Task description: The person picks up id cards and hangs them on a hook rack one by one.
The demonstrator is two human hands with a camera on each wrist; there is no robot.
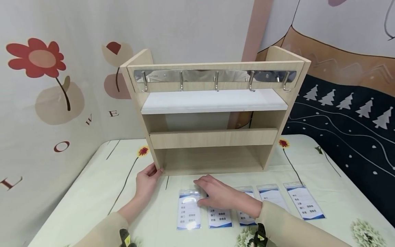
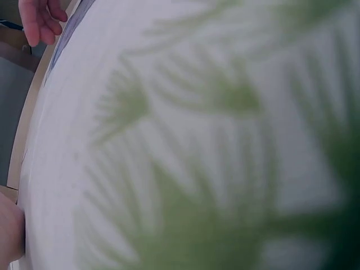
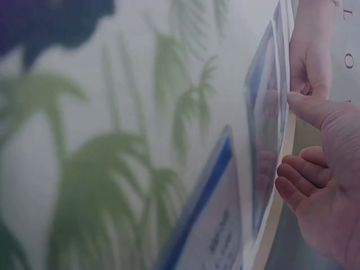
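A light wooden shelf rack [image 1: 213,139] with a white board [image 1: 214,101] and a metal hook strip [image 1: 199,76] stands upright on the table. My left hand [image 1: 146,183] holds its lower left front corner, thumb on the inner side. In front of the rack, my right hand [image 1: 220,193] hovers low above the second card from the left, its fingers loosely bent and holding nothing. The leftmost clear-sleeved name card [image 1: 189,214] lies by its thumb. In the right wrist view the right hand [image 3: 329,185] has thumb and fingers apart. The left wrist view catches only part of the left hand [image 2: 8,233].
Several name cards lie in a row, the rightmost card [image 1: 304,202] angled. A flowered cloth [image 1: 92,192] covers the table. Printed curtains [image 1: 191,31] hang behind and at the left, with a dark tree-patterned one [image 1: 348,127] on the right.
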